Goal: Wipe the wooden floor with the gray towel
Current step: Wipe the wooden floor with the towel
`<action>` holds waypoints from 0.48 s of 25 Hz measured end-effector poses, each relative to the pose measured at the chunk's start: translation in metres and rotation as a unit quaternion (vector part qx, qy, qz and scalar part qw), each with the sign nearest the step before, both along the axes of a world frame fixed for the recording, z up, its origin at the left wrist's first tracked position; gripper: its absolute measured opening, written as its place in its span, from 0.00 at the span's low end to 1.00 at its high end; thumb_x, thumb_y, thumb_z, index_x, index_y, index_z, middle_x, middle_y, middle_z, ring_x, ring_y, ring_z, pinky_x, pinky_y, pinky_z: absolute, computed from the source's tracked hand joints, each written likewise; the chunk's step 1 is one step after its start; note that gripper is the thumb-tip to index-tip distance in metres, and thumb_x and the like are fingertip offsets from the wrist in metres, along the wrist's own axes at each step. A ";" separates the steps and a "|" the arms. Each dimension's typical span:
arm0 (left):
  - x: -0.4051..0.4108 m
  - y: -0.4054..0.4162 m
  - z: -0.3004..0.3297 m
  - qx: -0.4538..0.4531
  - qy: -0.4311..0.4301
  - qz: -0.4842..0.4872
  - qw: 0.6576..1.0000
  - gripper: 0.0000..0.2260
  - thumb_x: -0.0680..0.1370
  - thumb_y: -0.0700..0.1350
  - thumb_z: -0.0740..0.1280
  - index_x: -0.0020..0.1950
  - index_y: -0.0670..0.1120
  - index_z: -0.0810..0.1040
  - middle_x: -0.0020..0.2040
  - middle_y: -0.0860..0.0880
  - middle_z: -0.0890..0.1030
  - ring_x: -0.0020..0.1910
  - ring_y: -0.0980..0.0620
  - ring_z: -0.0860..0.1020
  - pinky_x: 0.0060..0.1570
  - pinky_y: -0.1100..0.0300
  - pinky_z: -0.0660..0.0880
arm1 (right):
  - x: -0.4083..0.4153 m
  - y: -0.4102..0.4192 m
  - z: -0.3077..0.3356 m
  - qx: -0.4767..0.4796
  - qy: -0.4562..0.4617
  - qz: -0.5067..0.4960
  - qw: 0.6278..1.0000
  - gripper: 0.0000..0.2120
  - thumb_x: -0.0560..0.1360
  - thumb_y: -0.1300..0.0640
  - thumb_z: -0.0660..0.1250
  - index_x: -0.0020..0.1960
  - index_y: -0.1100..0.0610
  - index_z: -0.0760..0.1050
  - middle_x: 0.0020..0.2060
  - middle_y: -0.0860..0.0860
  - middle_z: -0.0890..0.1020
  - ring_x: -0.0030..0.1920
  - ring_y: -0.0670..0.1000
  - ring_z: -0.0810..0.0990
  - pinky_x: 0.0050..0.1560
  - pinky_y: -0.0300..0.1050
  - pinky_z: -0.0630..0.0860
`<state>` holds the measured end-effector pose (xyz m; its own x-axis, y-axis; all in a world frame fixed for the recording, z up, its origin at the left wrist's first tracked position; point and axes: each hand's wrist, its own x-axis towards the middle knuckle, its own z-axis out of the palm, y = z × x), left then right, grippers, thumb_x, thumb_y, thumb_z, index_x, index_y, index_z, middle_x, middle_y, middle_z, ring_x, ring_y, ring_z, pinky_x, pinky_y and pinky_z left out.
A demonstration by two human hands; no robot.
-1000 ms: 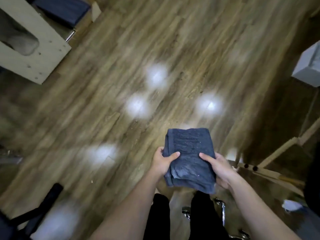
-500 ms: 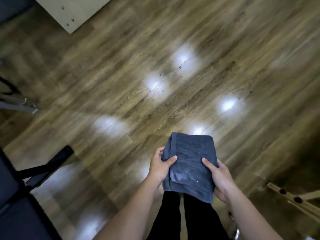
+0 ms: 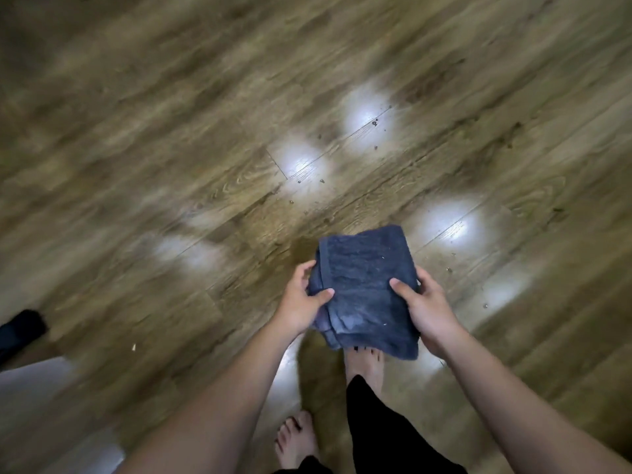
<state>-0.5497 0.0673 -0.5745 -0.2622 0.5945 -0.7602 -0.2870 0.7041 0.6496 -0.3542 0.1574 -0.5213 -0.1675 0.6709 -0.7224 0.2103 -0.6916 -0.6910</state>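
A folded gray towel [image 3: 366,285] is held in the air above the wooden floor [image 3: 205,148], in front of my body. My left hand [image 3: 302,301] grips its left edge, thumb on top and fingers under. My right hand [image 3: 425,304] grips the right edge the same way. Small dark specks and crumbs [image 3: 374,123] lie on the floor beyond the towel, around bright light reflections.
My bare feet [image 3: 364,366] stand on the floor below the towel, one [image 3: 295,439] further back. A dark object [image 3: 20,328] pokes in at the left edge. A pale surface [image 3: 30,388] shows at the lower left.
The view has swung across the floor: the wooden box and chair base have left the frame, and my bare feet now show. Both hands keep the same hold on the towel.
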 end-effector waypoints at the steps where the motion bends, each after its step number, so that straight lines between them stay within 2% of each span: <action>1: -0.002 0.012 -0.016 0.008 -0.018 -0.016 1.000 0.27 0.77 0.31 0.71 0.69 0.52 0.67 0.65 0.38 0.79 0.57 0.48 0.81 0.55 0.58 0.79 | -0.002 0.012 -0.015 0.050 -0.011 0.013 0.999 0.12 0.78 0.63 0.68 0.56 0.47 0.78 0.50 0.48 0.86 0.50 0.47 0.85 0.52 0.46 0.80; 3: -0.007 0.030 -0.052 0.040 -0.040 -0.061 0.997 0.28 0.78 0.31 0.69 0.72 0.52 0.64 0.63 0.42 0.79 0.54 0.51 0.80 0.52 0.63 0.78 | -0.004 0.030 -0.047 0.199 -0.025 0.068 0.977 0.14 0.79 0.65 0.67 0.58 0.47 0.77 0.50 0.43 0.85 0.50 0.40 0.83 0.51 0.38 0.76; 4: -0.014 0.037 -0.069 0.056 -0.030 -0.093 0.994 0.27 0.79 0.31 0.69 0.71 0.52 0.64 0.60 0.44 0.80 0.50 0.54 0.80 0.51 0.64 0.77 | -0.003 0.036 -0.062 0.289 -0.040 0.130 0.948 0.15 0.79 0.63 0.66 0.61 0.48 0.76 0.52 0.41 0.84 0.52 0.39 0.82 0.51 0.35 0.75; 5: -0.024 0.040 -0.086 0.074 -0.009 -0.127 0.989 0.25 0.79 0.31 0.69 0.68 0.51 0.66 0.57 0.46 0.80 0.49 0.57 0.80 0.51 0.64 0.76 | 0.000 0.038 -0.078 0.378 -0.076 0.217 0.897 0.17 0.79 0.61 0.66 0.65 0.48 0.75 0.55 0.41 0.83 0.55 0.41 0.81 0.53 0.36 0.75; 6: -0.036 0.040 -0.103 0.089 0.035 -0.168 0.981 0.20 0.79 0.32 0.70 0.65 0.49 0.70 0.55 0.46 0.80 0.50 0.57 0.81 0.53 0.60 0.76 | 0.003 0.035 -0.096 0.460 -0.126 0.314 0.821 0.21 0.77 0.60 0.67 0.69 0.48 0.73 0.59 0.44 0.82 0.57 0.46 0.81 0.55 0.42 0.76; 7: -0.050 0.038 -0.122 0.092 0.108 -0.222 0.965 0.16 0.79 0.35 0.70 0.64 0.48 0.73 0.57 0.45 0.81 0.55 0.55 0.81 0.59 0.54 0.75 | 0.007 0.030 -0.117 0.519 -0.176 0.412 0.728 0.25 0.74 0.60 0.70 0.70 0.48 0.72 0.61 0.48 0.81 0.57 0.52 0.81 0.56 0.49 0.78; 8: -0.068 0.032 -0.139 0.072 0.213 -0.293 0.929 0.16 0.80 0.40 0.70 0.67 0.48 0.74 0.63 0.43 0.79 0.66 0.48 0.78 0.68 0.47 0.70 | 0.012 0.021 -0.138 0.543 -0.213 0.497 0.643 0.28 0.72 0.58 0.74 0.70 0.48 0.73 0.63 0.51 0.80 0.57 0.56 0.82 0.54 0.53 0.79; 9: -0.088 0.022 -0.155 0.022 0.312 -0.352 0.882 0.21 0.80 0.47 0.70 0.73 0.51 0.71 0.74 0.43 0.72 0.76 0.45 0.67 0.75 0.41 0.60 | 0.016 0.011 -0.156 0.540 -0.232 0.564 0.580 0.27 0.72 0.53 0.75 0.69 0.48 0.75 0.64 0.52 0.80 0.58 0.58 0.82 0.54 0.55 0.80; 10: -0.109 0.011 -0.169 -0.036 0.377 -0.375 0.846 0.29 0.80 0.55 0.69 0.79 0.56 0.64 0.82 0.46 0.59 0.82 0.44 0.53 0.77 0.33 0.48 | 0.016 0.001 -0.173 0.529 -0.240 0.608 0.541 0.24 0.73 0.46 0.72 0.68 0.48 0.76 0.64 0.52 0.80 0.59 0.59 0.82 0.55 0.56 0.80; 11: -0.126 0.001 -0.180 -0.087 0.398 -0.370 0.835 0.37 0.77 0.61 0.69 0.82 0.63 0.54 0.84 0.50 0.45 0.83 0.43 0.41 0.73 0.27 0.38 | 0.015 -0.005 -0.188 0.512 -0.251 0.631 0.526 0.24 0.75 0.40 0.67 0.68 0.49 0.76 0.66 0.53 0.79 0.62 0.60 0.80 0.57 0.57 0.79; 12: -0.141 -0.005 -0.188 -0.127 0.386 -0.352 0.843 0.44 0.74 0.67 0.70 0.80 0.69 0.44 0.82 0.53 0.33 0.80 0.42 0.31 0.66 0.24 0.32 | 0.012 -0.007 -0.203 0.494 -0.267 0.637 0.528 0.27 0.76 0.36 0.62 0.69 0.50 0.75 0.69 0.54 0.76 0.66 0.62 0.77 0.59 0.59 0.77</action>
